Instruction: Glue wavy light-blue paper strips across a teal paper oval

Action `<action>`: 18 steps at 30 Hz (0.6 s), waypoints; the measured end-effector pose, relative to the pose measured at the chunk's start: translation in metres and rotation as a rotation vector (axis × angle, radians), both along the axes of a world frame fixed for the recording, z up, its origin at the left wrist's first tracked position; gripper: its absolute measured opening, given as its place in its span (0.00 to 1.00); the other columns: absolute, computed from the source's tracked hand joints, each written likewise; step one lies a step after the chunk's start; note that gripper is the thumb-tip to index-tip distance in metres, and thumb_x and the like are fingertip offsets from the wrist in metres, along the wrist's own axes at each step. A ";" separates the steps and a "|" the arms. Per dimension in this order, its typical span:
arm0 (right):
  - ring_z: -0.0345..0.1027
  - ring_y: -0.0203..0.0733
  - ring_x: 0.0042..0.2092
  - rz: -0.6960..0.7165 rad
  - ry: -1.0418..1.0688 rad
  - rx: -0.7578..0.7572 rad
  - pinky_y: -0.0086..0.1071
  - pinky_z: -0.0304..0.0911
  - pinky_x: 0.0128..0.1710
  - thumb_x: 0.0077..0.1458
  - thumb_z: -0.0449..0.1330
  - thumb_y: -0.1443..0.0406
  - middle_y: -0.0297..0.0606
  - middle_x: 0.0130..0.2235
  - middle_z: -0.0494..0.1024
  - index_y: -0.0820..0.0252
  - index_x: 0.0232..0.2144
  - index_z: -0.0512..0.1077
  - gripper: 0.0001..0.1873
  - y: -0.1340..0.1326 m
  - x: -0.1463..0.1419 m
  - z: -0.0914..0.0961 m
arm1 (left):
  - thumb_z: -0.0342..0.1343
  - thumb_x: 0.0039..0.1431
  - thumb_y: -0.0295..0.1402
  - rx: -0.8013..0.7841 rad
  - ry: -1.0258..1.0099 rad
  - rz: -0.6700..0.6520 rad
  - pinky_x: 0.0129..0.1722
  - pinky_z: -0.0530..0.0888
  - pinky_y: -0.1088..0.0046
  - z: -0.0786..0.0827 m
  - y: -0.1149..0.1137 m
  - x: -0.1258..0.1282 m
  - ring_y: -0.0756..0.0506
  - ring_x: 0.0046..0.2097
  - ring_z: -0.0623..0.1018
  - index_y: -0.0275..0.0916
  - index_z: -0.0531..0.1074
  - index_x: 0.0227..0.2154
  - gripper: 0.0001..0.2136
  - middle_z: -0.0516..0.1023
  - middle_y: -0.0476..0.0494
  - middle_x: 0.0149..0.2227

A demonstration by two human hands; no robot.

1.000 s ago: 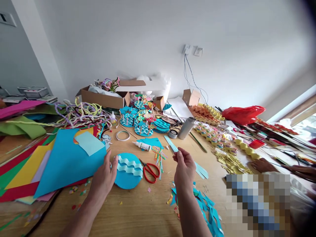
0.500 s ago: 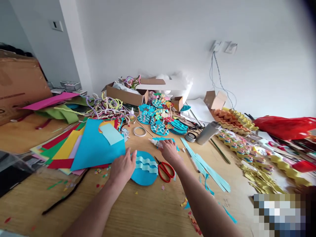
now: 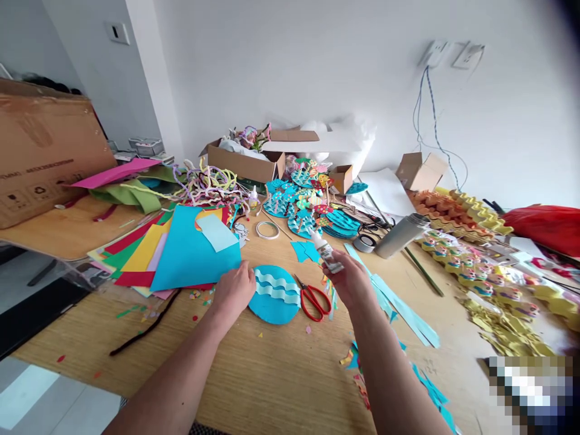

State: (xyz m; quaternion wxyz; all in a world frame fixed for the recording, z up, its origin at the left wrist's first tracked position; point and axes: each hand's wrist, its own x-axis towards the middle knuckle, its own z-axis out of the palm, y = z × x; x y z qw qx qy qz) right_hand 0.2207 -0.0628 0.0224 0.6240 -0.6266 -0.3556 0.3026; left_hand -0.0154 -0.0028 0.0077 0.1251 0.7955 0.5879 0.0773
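Observation:
My right hand [image 3: 356,279] is closed round a small white glue bottle [image 3: 327,254], raised off the table with its nozzle toward the upper left. My left hand [image 3: 234,293] has its fingers pinched together at the left edge of a blue paper circle [image 3: 272,311]. Two pale-blue wavy paper strips [image 3: 277,289] lie across that circle, and their right ends reach its edge. Just right of the circle lie red-handled scissors [image 3: 316,303], blades toward the upper left. Blue paper scraps [image 3: 305,251] rest behind the scissors.
Coloured paper sheets [image 3: 194,254] are stacked at the left. Behind are a tape roll [image 3: 267,230], decorated blue pieces [image 3: 303,225] and a cardboard box [image 3: 244,162]. A grey flask [image 3: 402,237], pale-blue strips [image 3: 405,311] and yellow scraps [image 3: 502,329] lie to the right.
My right hand has lifted the glue bottle from the blue scraps and brought it nearer, turned upward. My left fingers have gone from stretched out to pinched at the circle's edge. The view has shifted left.

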 end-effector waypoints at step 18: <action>0.63 0.32 0.25 0.053 0.746 0.200 0.30 0.64 0.25 0.36 0.70 0.64 0.28 0.27 0.73 0.57 0.27 0.69 0.14 -0.026 -0.044 -0.015 | 0.63 0.52 0.37 0.119 0.013 -0.511 0.43 0.68 0.65 0.014 -0.046 -0.028 0.40 0.44 0.73 0.38 0.69 0.33 0.11 0.74 0.42 0.38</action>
